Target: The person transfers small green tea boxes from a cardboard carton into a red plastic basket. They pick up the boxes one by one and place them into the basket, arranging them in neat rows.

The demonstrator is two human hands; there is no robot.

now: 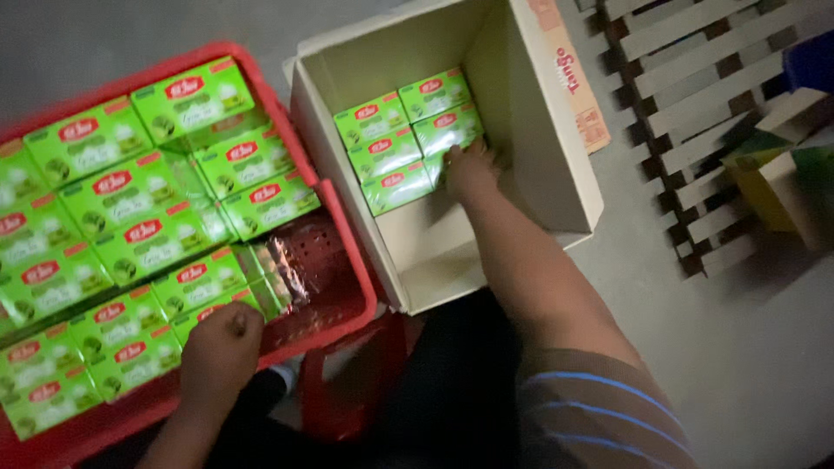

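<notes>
My right hand (470, 167) reaches into an open cream cardboard box (556, 156) and presses on a green carton (434, 178) at the near edge of a block of several green cartons (395, 139) lying on the box floor. My left hand (219, 347) rests on the near edge of a red plastic crate (347, 287), its fingers curled over a green carton (208, 308) in the crate's front row. The crate holds several rows of green cartons (130, 217), with a bare patch of red mesh at its right end.
A crumpled piece of clear wrapping (291, 269) lies in the crate's bare corner. A wooden slatted pallet (695, 95) lies on the grey floor at right, with green and yellow boxes (773, 174) beyond it. My dark trousers and striped sleeve fill the bottom.
</notes>
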